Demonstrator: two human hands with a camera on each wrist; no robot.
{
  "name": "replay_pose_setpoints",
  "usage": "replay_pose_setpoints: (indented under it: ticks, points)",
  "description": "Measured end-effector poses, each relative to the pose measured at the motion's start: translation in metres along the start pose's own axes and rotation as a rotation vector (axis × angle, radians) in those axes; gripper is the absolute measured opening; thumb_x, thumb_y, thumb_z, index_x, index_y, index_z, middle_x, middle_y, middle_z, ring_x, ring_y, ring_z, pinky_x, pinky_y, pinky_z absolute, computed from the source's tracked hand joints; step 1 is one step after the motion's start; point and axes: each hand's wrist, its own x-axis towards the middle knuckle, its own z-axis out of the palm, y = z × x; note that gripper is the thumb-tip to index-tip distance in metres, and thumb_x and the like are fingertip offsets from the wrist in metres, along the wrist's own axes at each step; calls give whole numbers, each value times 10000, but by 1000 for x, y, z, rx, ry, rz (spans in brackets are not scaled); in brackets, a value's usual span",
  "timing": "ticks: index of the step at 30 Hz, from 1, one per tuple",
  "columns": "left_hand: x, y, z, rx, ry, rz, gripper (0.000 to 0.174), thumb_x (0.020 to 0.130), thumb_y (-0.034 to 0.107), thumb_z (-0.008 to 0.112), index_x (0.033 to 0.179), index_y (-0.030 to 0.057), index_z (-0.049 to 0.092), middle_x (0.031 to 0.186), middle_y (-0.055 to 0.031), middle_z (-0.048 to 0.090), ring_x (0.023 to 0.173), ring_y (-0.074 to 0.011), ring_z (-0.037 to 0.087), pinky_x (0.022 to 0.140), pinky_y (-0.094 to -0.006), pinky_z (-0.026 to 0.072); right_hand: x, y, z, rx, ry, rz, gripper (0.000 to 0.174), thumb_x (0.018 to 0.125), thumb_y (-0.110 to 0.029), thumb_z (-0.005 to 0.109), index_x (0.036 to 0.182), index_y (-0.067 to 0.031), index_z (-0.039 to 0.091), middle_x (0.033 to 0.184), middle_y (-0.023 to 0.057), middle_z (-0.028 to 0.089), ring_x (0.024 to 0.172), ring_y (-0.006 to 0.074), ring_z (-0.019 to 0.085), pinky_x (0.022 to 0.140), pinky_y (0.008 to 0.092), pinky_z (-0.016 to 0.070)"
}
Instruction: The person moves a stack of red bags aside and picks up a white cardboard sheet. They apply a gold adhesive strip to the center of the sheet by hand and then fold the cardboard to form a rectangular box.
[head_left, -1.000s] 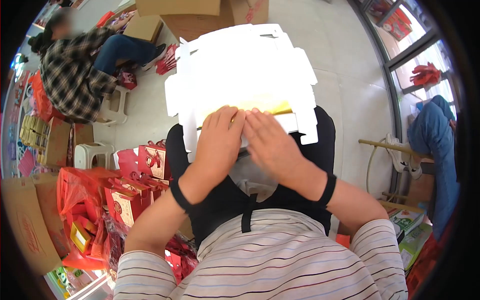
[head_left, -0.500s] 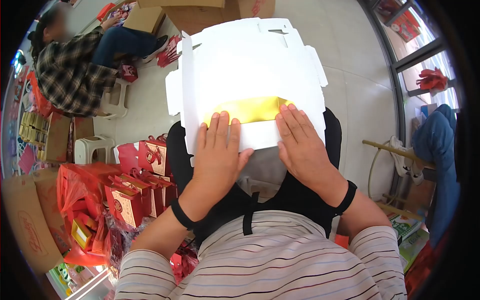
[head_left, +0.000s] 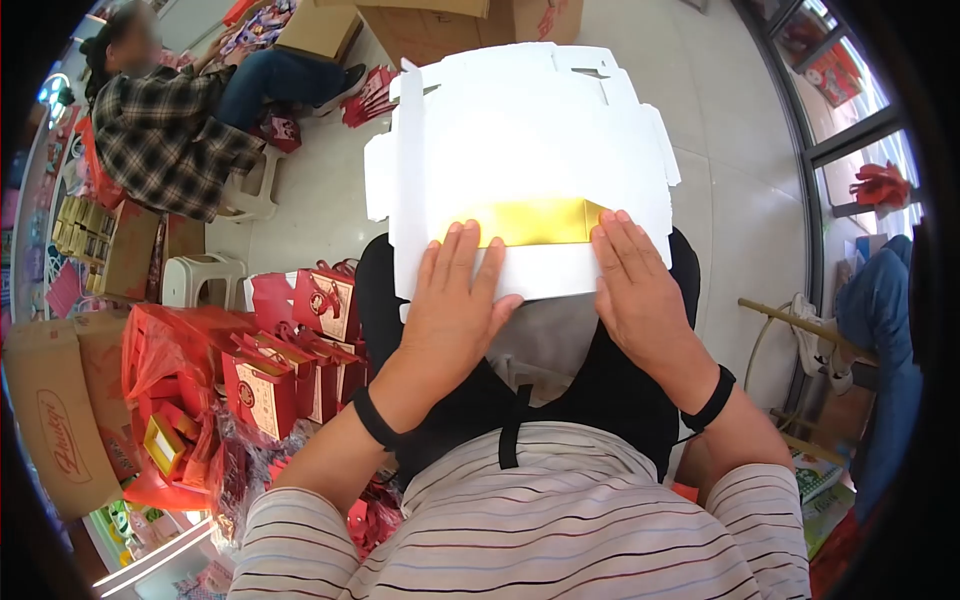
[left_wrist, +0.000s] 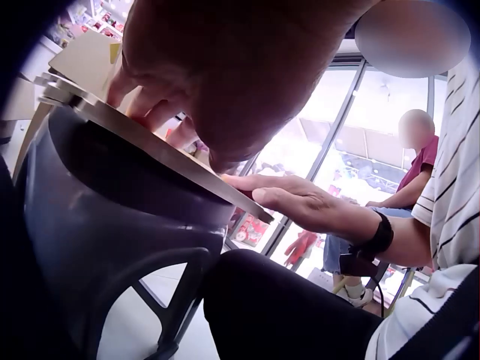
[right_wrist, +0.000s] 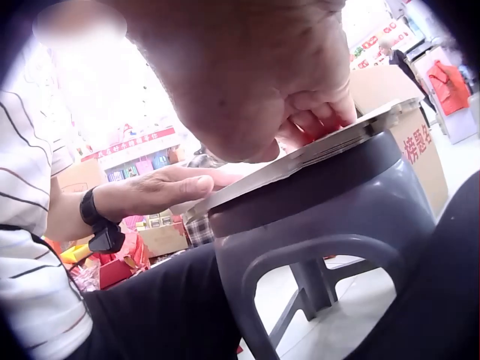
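White flat card sheets (head_left: 530, 130) with cut tabs lie stacked on a grey plastic stool (right_wrist: 330, 210) between the person's knees. A shiny yellow strip (head_left: 535, 222) shows near the sheet's close edge. The left hand (head_left: 450, 310) rests on the strip's left end, fingers extended, thumb out to the side. The right hand (head_left: 640, 295) presses on its right end with straight fingers together. In the left wrist view the left hand (left_wrist: 225, 82) lies over the sheet's edge, and the right hand (left_wrist: 315, 206) lies flat further along. The strip's two ends are partly hidden by the fingers.
Red gift bags (head_left: 262, 395), a red plastic bag (head_left: 165, 350) and a cardboard box (head_left: 65, 430) stand at left. A white stool (head_left: 200, 280) is behind them. A seated person (head_left: 165, 140) is at upper left, a large carton (head_left: 430, 35) beyond the sheets, a glass door frame at right.
The hands have moved apart from near the middle to the strip's two ends, uncovering the yellow strip. Over the last half second they stay almost still while the head view shifts.
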Motion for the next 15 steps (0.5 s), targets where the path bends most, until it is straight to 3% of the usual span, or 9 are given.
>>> replay_pose_setpoints:
  ticks: [5,8,9,12,13,15]
  points:
    - [17,-2,-18,-50,40,-59,583,986,250,765,1470,-13,572,1557,-287,509,1457,-457,498,1207,-538,398,0,-3,-5,22,32,13,524,915,-68,705,1398,111,608,1497,273,591,1433,426,555,1233,517,433]
    - [46,8,-27,-24,137,24,543,975,206,763,1441,-8,583,1524,-279,540,1427,-445,527,1183,-519,410,2,-1,-10,55,57,9,489,925,-75,700,1376,97,622,1480,264,603,1414,415,569,1224,520,438]
    - [53,7,-20,-1,210,76,561,937,146,770,1441,-6,578,1369,-232,629,1304,-415,599,1138,-496,432,2,-2,-14,71,52,7,478,927,-76,698,1370,90,627,1476,257,607,1408,410,574,1221,522,440]
    - [65,-1,-8,5,50,19,493,907,101,749,1375,18,620,1182,-161,660,1163,-346,637,1086,-495,451,0,11,-31,127,73,40,453,932,-16,656,1381,44,637,1480,235,612,1390,394,588,1206,528,451]
    - [65,-5,-6,-11,159,118,387,867,14,708,1253,45,686,982,-103,629,1007,-313,630,1014,-461,469,-2,23,-36,131,105,60,460,925,6,643,1384,37,638,1478,235,614,1387,396,590,1204,532,454]
    - [62,-13,-16,-142,105,122,365,845,-32,715,1199,58,705,1040,-117,658,1021,-350,635,1014,-484,477,-5,50,-43,117,144,98,571,875,90,603,1438,-9,618,1503,230,595,1386,415,583,1194,545,462]
